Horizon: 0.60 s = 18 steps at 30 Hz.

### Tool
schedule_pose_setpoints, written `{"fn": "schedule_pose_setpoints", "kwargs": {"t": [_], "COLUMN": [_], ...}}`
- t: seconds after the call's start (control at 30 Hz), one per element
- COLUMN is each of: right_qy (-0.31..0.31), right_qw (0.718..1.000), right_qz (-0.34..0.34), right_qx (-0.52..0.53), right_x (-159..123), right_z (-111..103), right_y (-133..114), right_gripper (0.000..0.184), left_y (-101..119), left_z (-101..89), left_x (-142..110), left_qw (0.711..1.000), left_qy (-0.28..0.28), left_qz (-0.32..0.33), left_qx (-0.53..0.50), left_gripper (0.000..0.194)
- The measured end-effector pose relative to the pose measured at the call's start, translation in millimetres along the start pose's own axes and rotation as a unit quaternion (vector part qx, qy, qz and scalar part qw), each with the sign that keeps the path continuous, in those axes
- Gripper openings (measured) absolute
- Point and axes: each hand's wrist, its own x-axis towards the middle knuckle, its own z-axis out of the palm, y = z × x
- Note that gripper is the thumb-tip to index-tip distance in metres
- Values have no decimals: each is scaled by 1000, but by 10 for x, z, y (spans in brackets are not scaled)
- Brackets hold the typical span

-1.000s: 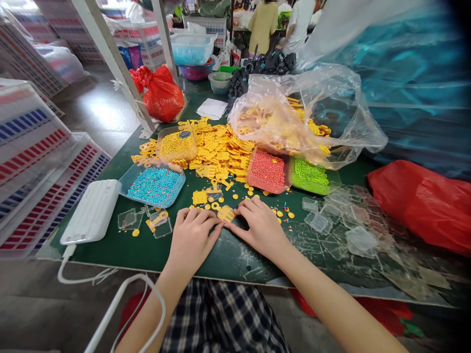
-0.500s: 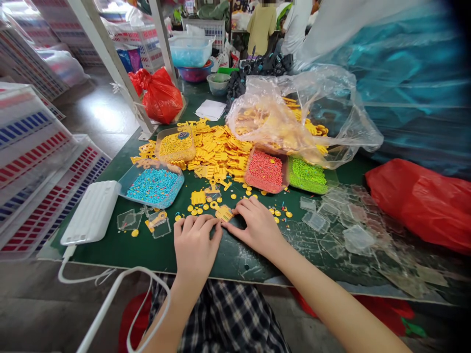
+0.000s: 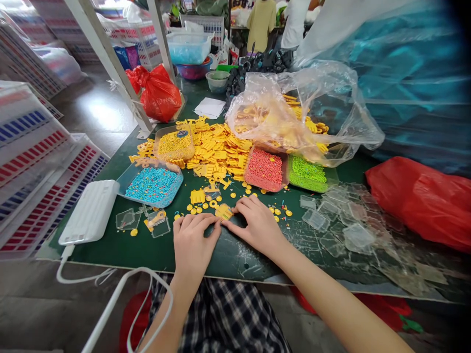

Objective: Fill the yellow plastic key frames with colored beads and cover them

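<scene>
A small yellow plastic piece (image 3: 223, 211) lies between my two hands near the table's front edge. My right hand (image 3: 253, 223) pinches its right side between thumb and fingers. My left hand (image 3: 195, 240) has its thumb and fingertips drawn together at the piece's lower left edge; whether it grips the piece or something tiny is hidden. Just beyond are yellow discs (image 3: 199, 210) and a yellow comb-shaped piece (image 3: 197, 196). A large heap of yellow plastic parts (image 3: 221, 147) spreads farther back.
Around the heap stand trays of blue beads (image 3: 150, 186), yellow beads (image 3: 174, 145), red beads (image 3: 265, 169) and green beads (image 3: 308, 174). Clear plastic squares (image 3: 356, 238) litter the right side. A white power bank (image 3: 90, 212) with a cable (image 3: 121, 279) is at left; a red bag (image 3: 419, 201) lies right.
The view has shifted very slightly. Both hands stay around the yellow piece, with hardly any visible movement of the fingers.
</scene>
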Motion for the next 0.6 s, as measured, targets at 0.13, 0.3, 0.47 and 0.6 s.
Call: {"fn": "schedule_pose_setpoints", "kwargs": {"t": [0.13, 0.3, 0.47, 0.6], "right_qy": [0, -3, -6, -6], "right_qw": [1000, 1000, 1000, 1000], "right_qz": [-2, -5, -6, -9], "right_qx": [7, 8, 7, 5], "right_x": [-4, -3, -1, -1], "right_z": [-7, -16, -15, -11], "right_y": [12, 5, 8, 17], "right_gripper": [28, 30, 30, 30], "left_y": [-26, -31, -30, -32], "left_z": [-4, 17, 25, 25], "left_x": [6, 16, 28, 37], "left_qw": [999, 997, 994, 992], "left_qy": [-22, -22, -42, -46], "left_qz": [-20, -44, -67, -73], "left_qx": [-39, -66, -78, -97], "left_gripper": [21, 20, 13, 16]}}
